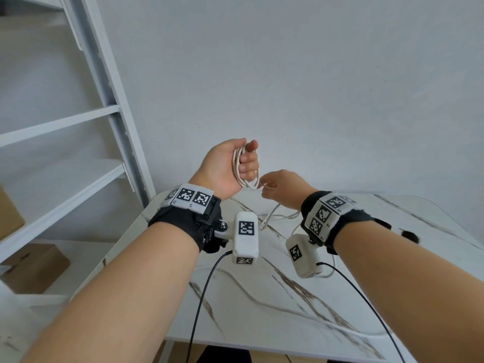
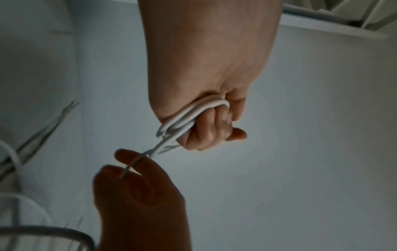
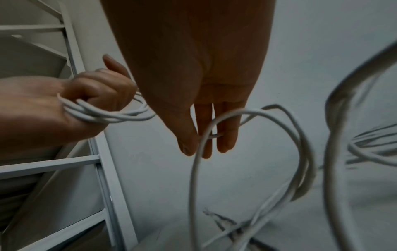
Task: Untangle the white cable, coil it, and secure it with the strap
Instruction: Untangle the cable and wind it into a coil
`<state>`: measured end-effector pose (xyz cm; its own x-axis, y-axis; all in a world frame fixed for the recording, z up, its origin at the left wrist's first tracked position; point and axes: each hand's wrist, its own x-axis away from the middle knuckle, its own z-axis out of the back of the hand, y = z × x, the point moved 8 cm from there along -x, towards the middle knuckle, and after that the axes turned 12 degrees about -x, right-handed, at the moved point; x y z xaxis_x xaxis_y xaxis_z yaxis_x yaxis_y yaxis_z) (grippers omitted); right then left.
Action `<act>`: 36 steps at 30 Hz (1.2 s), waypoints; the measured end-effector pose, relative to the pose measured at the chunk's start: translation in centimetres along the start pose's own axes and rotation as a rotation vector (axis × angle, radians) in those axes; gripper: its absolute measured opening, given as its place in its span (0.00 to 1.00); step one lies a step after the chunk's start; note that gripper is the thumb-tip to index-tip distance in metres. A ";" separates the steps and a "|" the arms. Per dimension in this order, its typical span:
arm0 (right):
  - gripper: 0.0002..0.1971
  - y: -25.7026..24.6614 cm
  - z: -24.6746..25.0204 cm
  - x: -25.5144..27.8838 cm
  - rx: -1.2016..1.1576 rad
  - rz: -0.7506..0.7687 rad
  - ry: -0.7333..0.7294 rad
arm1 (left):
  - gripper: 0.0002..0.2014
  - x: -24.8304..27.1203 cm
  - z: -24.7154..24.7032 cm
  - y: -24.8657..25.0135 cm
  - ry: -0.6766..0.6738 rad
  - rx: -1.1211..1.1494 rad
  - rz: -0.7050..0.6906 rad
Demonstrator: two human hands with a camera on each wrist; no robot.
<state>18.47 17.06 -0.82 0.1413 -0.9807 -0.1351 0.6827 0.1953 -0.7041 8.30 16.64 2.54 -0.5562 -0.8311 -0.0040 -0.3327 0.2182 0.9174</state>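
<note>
White cable (image 1: 246,166) mid-coiling: several loops bunched in the left hand (image 1: 227,166), fist clamped round them above the marble table (image 1: 288,297). Feed strand pinched between right hand (image 1: 282,189) fingertips, slack trailing onto the tabletop. Next, probably: another loop laid into the fist, without kinks. Strap not identified.

No legible text or labels.

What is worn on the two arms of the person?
Both forearms are bare. Each wrist carries a black fabric band with white blocks printed with black square codes. A white box-shaped camera hangs under each wrist, with a thin black cable trailing from it.
</note>
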 end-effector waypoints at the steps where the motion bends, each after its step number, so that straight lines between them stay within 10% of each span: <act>1: 0.10 0.1 -0.4 0.1 -0.004 0.003 -0.018 | 0.16 -0.1 0.1 0.1 0.022 0.053 -0.014; 19: 0.07 1.8 -1.1 0.3 0.085 -0.074 -0.119 | 0.13 -0.4 2.9 4.5 0.389 0.087 -0.337; 26: 0.06 0.7 -1.5 0.3 0.018 0.011 -0.120 | 0.08 -0.6 4.1 3.8 0.691 -0.820 -0.410; 36: 0.06 1.4 3.6 -1.1 0.144 -0.003 0.237 | 0.11 -3.5 2.2 0.4 0.676 -1.593 -0.331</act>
<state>21.89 18.43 0.84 -0.0211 -0.9521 -0.3050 0.7801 0.1751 -0.6007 8.49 20.77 2.03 -0.1040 -0.8702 -0.4816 0.8732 -0.3117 0.3746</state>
